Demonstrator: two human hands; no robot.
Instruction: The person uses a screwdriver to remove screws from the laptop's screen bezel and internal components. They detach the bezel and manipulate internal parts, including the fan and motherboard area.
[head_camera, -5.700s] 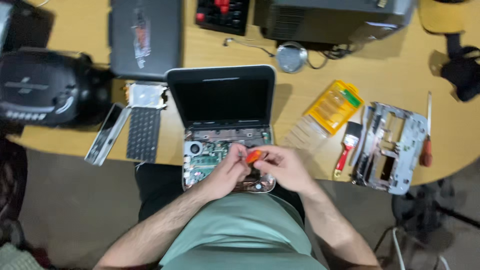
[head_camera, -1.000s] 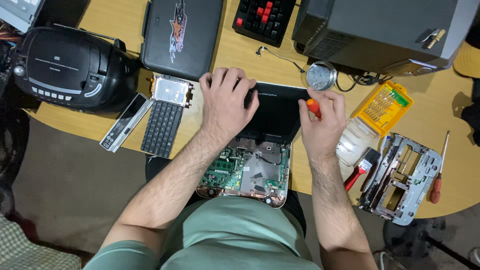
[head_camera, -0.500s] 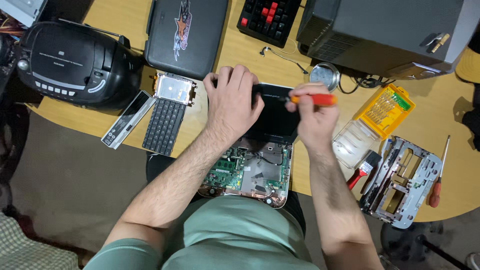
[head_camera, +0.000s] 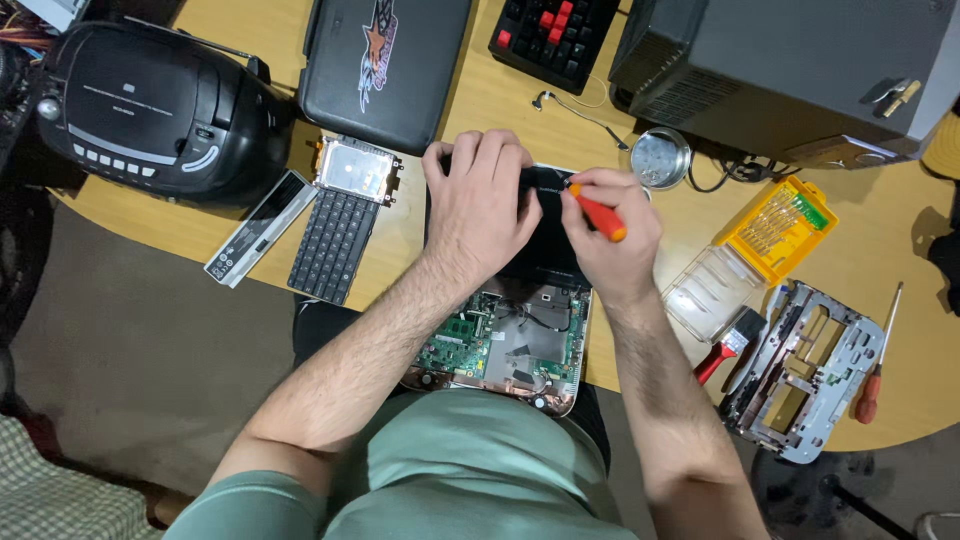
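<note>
A: Looking at the laptop (head_camera: 520, 330) now. It sits mid-frame at the bench (head_camera: 480, 110) edge, partly overhanging the lap, base open with the green board exposed in the lower half.

B: Lid?

A: Black lid panel (head_camera: 550, 235) is toward the upper part of the frame, long axis running left-right. Both hands are on it.

B: Left hand?

A: Left hand (head_camera: 480, 205) lies flat, palm down, fingers spread and pointing to the top of the frame, pressing on the lid's left half. Nothing gripped, just bearing down.

B: Right?

A: Right hand (head_camera: 615, 240) has a closed grip on an orange-handled screwdriver (head_camera: 598, 213). Handle angles from lower right to upper left; tip end points at the lid's top edge, just beside the left fingertips. Can't see the tip itself, hidden by the fingers.

B: Which hand is nearer that spot?

A: Both about touching it; the right one carries the tool, wrist cocked inward, forearm coming up from lower right.

B: Surroundings?

A: Loose keyboard (head_camera: 335, 245) left of the hands, yellow bit case (head_camera: 780, 225) and a red-handled brush (head_camera: 730, 345) right.
</note>
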